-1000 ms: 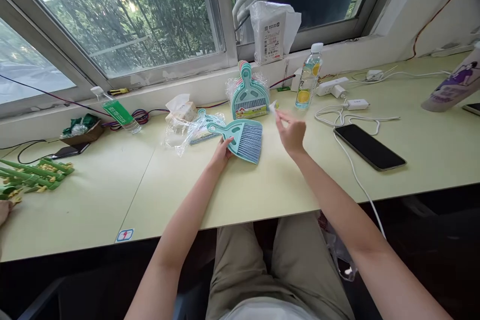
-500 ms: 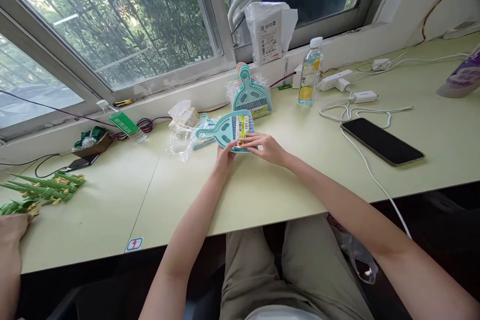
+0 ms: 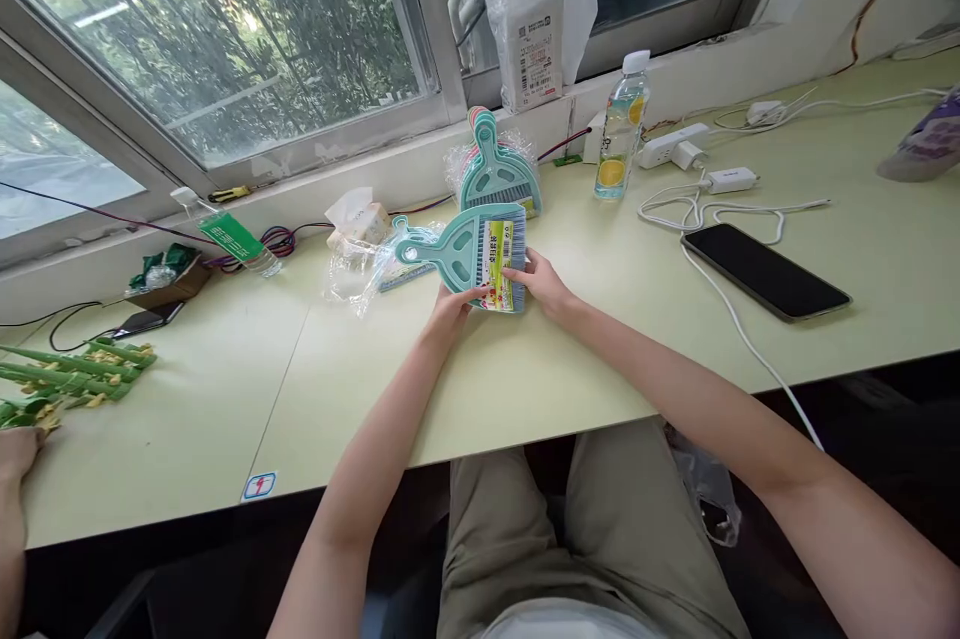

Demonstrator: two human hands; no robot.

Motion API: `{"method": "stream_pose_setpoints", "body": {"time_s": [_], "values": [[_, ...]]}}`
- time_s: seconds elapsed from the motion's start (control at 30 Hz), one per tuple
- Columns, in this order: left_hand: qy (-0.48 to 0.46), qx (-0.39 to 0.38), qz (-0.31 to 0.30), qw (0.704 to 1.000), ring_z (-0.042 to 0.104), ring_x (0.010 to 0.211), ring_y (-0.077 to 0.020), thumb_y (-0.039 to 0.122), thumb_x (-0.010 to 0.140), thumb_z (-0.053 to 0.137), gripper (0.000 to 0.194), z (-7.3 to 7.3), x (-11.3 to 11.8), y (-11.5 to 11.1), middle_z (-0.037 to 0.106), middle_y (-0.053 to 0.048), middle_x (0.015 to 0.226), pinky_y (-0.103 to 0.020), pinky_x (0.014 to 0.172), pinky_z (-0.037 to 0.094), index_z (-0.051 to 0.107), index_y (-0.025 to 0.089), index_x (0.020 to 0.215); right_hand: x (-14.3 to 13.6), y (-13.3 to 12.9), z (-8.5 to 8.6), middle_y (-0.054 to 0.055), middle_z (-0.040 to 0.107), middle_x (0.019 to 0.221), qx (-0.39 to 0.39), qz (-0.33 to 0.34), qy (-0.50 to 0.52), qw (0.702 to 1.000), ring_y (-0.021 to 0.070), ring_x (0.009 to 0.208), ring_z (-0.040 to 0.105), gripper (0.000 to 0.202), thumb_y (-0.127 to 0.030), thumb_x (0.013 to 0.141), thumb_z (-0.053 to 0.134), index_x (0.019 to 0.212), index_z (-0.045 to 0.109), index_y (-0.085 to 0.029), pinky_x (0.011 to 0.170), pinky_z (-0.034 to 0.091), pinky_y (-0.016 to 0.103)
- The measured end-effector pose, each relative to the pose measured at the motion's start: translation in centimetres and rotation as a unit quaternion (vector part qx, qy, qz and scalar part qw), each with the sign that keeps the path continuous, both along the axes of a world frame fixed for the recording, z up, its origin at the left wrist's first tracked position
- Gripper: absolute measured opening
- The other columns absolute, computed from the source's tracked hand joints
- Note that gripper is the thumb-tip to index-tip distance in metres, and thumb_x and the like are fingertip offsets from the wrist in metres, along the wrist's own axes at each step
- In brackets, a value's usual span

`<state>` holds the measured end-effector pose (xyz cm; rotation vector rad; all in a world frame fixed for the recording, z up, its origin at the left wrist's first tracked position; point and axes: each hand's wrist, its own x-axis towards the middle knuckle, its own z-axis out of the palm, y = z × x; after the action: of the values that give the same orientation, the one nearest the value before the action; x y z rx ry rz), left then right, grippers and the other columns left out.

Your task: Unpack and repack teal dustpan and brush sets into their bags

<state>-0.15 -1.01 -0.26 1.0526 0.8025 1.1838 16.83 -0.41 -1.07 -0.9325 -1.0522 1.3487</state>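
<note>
A teal dustpan and brush set [image 3: 463, 254] with a yellow-green label is held between both hands above the table, its handle pointing left. My left hand [image 3: 450, 307] grips its lower edge, thumb over the front. At the right edge, my right hand [image 3: 544, 281] pinches the bristle side, fingers on the label. Behind it, a stack of similar dustpans [image 3: 499, 174] in clear wrap leans by the window wall. Left of the held set, another small teal set [image 3: 409, 264] lies on the table beside crumpled clear plastic [image 3: 352, 279].
A tissue pack [image 3: 360, 224], a green-labelled bottle [image 3: 232, 237] and a lemon-printed bottle [image 3: 621, 134] stand or lean near the wall. A phone [image 3: 765, 269] and white cables lie right. At far left, another person's hand [image 3: 19, 451] is by green folded leaves [image 3: 82, 374].
The held set has turned so its label faces the camera more fully. My right hand has shifted from the label's front to the set's right edge. The view has moved slightly.
</note>
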Motion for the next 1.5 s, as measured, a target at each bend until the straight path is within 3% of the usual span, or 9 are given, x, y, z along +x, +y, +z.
{"method": "stream_pose_setpoints", "body": {"time_s": [0.07, 0.17, 0.6, 1.03, 1.13, 1.5], "values": [[0.001, -0.01, -0.029, 1.0, 0.065, 0.109, -0.0278, 0.011, 0.057, 0.083, 0.079, 0.2, -0.1, 0.0, 0.071, -0.007, 0.113, -0.045, 0.099, 0.049, 0.052, 0.023, 0.129, -0.2, 0.2, -0.3, 0.007, 0.073, 0.11, -0.018, -0.017, 0.033, 0.999, 0.0239, 0.101, 0.069, 0.052, -0.035, 0.061, 0.085, 0.105, 0.059, -0.022, 0.095, 0.055, 0.045], [-0.007, -0.016, -0.037, 0.999, 0.066, 0.108, -0.0263, 0.011, 0.059, 0.08, 0.075, 0.3, -0.3, -0.1, 0.071, -0.006, 0.111, -0.045, 0.1, 0.049, 0.052, 0.023, 0.128, -0.2, 0.2, -0.5, 0.004, 0.074, 0.103, -0.034, -0.029, 0.048, 0.998, 0.0229, 0.096, 0.07, 0.047, -0.035, 0.06, 0.085, 0.097, 0.059, -0.023, 0.093, 0.056, 0.045], [-0.005, 0.006, 0.002, 1.0, 0.067, 0.104, -0.0276, 0.01, 0.053, 0.083, 0.074, -0.2, 0.3, -0.2, 0.072, -0.005, 0.106, -0.046, 0.097, 0.05, 0.057, 0.023, 0.121, 0.1, 0.3, -0.6, 0.002, 0.073, 0.109, -0.057, -0.025, 0.028, 0.998, 0.0223, 0.099, 0.069, 0.034, -0.039, 0.076, 0.07, 0.105, 0.059, -0.026, 0.09, 0.057, 0.042], [-0.012, 0.01, 0.012, 1.0, 0.066, 0.106, -0.0275, 0.012, 0.047, 0.088, 0.084, -0.3, 1.0, -0.2, 0.072, -0.005, 0.104, -0.047, 0.099, 0.048, 0.054, 0.023, 0.123, 0.4, 0.2, -0.5, 0.003, 0.073, 0.108, -0.053, -0.035, 0.011, 0.998, 0.023, 0.096, 0.07, 0.032, -0.045, 0.077, 0.066, 0.102, 0.06, -0.025, 0.082, 0.059, 0.04], [-0.015, 0.005, 0.01, 1.0, 0.066, 0.104, -0.0277, 0.011, 0.047, 0.088, 0.081, -0.4, 1.0, -0.2, 0.072, -0.007, 0.106, -0.048, 0.099, 0.048, 0.055, 0.021, 0.121, 0.4, 0.3, -0.6, 0.003, 0.074, 0.105, -0.041, -0.035, 0.003, 0.999, 0.0238, 0.095, 0.071, 0.035, -0.049, 0.076, 0.067, 0.101, 0.061, -0.026, 0.081, 0.06, 0.041], [-0.013, -0.036, 0.019, 0.999, 0.066, 0.103, -0.0284, 0.007, 0.048, 0.086, 0.06, -0.4, 0.9, -0.1, 0.072, -0.008, 0.104, -0.051, 0.102, 0.046, 0.063, 0.016, 0.103, 0.7, 0.3, -0.2, 0.002, 0.074, 0.108, -0.069, -0.02, 0.02, 0.997, 0.0228, 0.094, 0.071, 0.03, -0.041, 0.079, 0.065, 0.103, 0.061, -0.026, 0.077, 0.06, 0.037]]}}
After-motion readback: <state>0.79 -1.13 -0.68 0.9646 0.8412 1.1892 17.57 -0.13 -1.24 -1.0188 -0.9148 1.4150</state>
